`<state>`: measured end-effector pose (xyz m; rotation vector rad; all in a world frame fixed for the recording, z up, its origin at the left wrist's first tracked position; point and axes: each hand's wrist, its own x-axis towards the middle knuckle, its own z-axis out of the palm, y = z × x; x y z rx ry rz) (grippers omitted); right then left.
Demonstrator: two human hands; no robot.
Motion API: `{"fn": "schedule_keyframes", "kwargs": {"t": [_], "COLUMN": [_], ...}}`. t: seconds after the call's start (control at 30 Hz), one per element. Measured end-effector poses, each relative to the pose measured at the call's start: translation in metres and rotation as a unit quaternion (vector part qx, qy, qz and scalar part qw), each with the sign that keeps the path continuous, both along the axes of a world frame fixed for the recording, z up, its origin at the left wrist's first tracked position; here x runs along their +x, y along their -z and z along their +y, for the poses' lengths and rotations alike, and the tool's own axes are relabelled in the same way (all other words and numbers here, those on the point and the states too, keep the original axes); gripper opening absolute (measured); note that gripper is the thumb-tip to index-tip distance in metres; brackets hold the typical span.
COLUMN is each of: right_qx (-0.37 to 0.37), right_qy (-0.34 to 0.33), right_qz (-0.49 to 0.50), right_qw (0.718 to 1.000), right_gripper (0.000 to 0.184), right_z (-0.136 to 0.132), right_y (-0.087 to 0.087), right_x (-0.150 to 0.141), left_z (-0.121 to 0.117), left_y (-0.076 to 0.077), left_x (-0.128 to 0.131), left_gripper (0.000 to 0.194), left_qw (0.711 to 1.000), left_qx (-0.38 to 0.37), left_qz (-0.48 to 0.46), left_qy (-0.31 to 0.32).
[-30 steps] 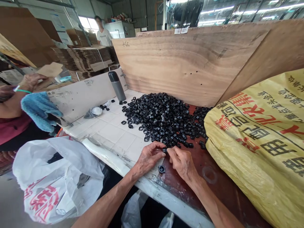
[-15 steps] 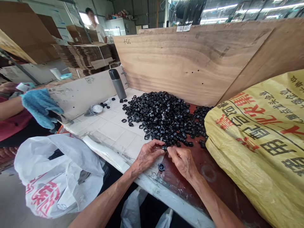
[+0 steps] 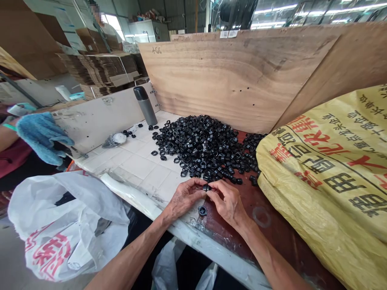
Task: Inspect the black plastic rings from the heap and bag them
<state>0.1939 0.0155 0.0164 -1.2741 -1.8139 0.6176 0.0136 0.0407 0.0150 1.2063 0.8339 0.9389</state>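
Black, stubby plastic-looking fitting (image 3: pixel 207 188) is pinched between the bare left hand (image 3: pixel 183 198) and right hand (image 3: pixel 227 200), smack in the middle so neither's nearer, just this side of a pile of small black ring-shaped parts (image 3: pixel 198 147), tho its long axis is too tiny to call.

Black is shared by the held part (image 3: pixel 207 187), the loose piece (image 3: pixel 202 210) and the heaped rings (image 3: pixel 193 145). The tabletop (image 3: pixel 142 165) is split between white, crossed by darker lines in a grid, and dark red-brown. The tan board (image 3: pixel 226 76) is streaked with wavy grain, the yellow sack (image 3: pixel 302 217) printed in red and black, the white bag (image 3: pixel 81 217) in red.
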Motion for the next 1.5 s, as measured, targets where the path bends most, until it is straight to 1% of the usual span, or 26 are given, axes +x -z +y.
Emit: {"fn": "schedule_keyframes", "kwargs": {"t": [0.07,0.1,0.23,0.33,0.37,0.43,0.5,0.53,0.6,0.67,0.73,0.8,0.93,1.03,1.1,1.13,1.17,1.27,1.3,1.33,1.37,1.43,1.47,1.5], "right_qx": [-0.014,-0.019,-0.003,-0.005,-0.012,-0.005,0.009,0.01,-0.012,-0.03,-0.015,0.005,-0.031,0.003,0.018,0.006,-0.021,-0.139,-0.162,-0.164,-0.142,-0.058,-0.019,0.005], "right_qy": [0.019,0.028,0.018,0.04,0.046,0.03,0.006,0.007,0.031,0.046,0.027,0.009,0.042,0.016,0.012,0.02,0.032,0.065,0.073,0.075,0.067,0.033,0.014,-0.001], "right_qz": [-0.013,-0.014,-0.006,-0.003,0.004,0.017,0.016,0.012,0.012,0.022,0.026,0.021,0.023,0.009,0.007,0.015,0.03,0.079,0.086,0.085,0.077,0.053,0.046,0.043], "right_qw": [1.0,0.999,1.0,0.999,0.999,0.999,1.0,1.0,0.999,0.998,0.999,1.0,0.998,1.0,1.0,1.0,0.999,0.985,0.98,0.98,0.985,0.996,0.999,0.999], "right_gripper": [0.025,0.026,0.017,0.021,0.02,0.015,0.015,0.014,0.021,0.019,0.014,0.013,0.015,0.012,0.014,0.016,0.017,0.027,0.029,0.029,0.027,0.019,0.018,0.018], "right_z": [0.0,0.0,-0.003,-0.004,-0.004,-0.004,-0.004,-0.003,-0.003,-0.004,-0.004,-0.004,-0.005,-0.006,-0.006,-0.006,-0.006,-0.005,-0.005,-0.005,-0.006,-0.007,-0.007,-0.008], "right_y": [0.002,0.003,-0.001,-0.004,-0.005,-0.004,-0.003,-0.003,-0.002,-0.002,-0.003,-0.004,-0.006,-0.007,-0.005,-0.004,-0.002,0.001,0.001,0.001,0.0,-0.001,-0.001,0.0], "right_x": [-0.001,-0.002,-0.002,-0.001,-0.001,-0.001,-0.002,-0.002,-0.004,-0.005,-0.005,-0.005,-0.004,-0.004,-0.006,-0.008,-0.009,-0.013,-0.014,-0.013,-0.013,-0.011,-0.011,-0.01], "left_z": [0.0,0.0,-0.002,-0.002,-0.002,-0.002,-0.002,-0.002,-0.002,-0.002,-0.002,-0.002,-0.001,0.0,0.001,0.001,0.0,-0.004,-0.005,-0.006,-0.006,-0.006,-0.006,-0.005], "left_y": [-0.001,-0.002,-0.005,-0.007,-0.008,-0.008,-0.008,-0.008,-0.008,-0.007,-0.007,-0.007,-0.006,-0.005,-0.003,-0.003,-0.003,-0.003,-0.004,-0.005,-0.006,-0.009,-0.01,-0.01], "left_x": [0.0,0.0,0.001,0.001,0.001,0.0,0.0,-0.001,-0.001,-0.001,-0.001,-0.001,-0.002,-0.004,-0.005,-0.004,-0.003,0.0,0.001,0.002,0.002,0.0,-0.001,-0.003], "left_gripper": [0.034,0.034,0.035,0.035,0.035,0.036,0.036,0.035,0.034,0.034,0.034,0.035,0.033,0.032,0.033,0.033,0.033,0.031,0.03,0.03,0.029,0.029,0.029,0.029], "left_qw": [1.0,1.0,1.0,1.0,1.0,1.0,1.0,1.0,1.0,1.0,1.0,0.999,1.0,0.999,0.997,0.997,0.998,1.0,1.0,1.0,1.0,1.0,0.999,0.999], "left_qx": [0.003,0.002,-0.007,-0.008,-0.009,-0.016,-0.024,-0.025,-0.023,-0.022,-0.029,-0.031,-0.025,-0.042,-0.055,-0.056,-0.053,-0.017,-0.007,-0.003,-0.006,-0.023,-0.031,-0.038], "left_qz": [0.006,0.008,0.011,0.026,0.027,0.017,0.005,0.002,0.002,0.001,-0.003,-0.004,-0.001,-0.024,-0.033,-0.03,-0.024,0.002,0.01,0.015,0.017,0.009,0.002,-0.003], "left_qy": [0.001,0.0,0.0,0.003,-0.001,-0.007,-0.002,0.002,0.008,0.004,0.001,0.006,0.015,0.026,0.036,0.037,0.033,0.023,0.018,0.012,0.007,0.004,0.011,0.021]}}
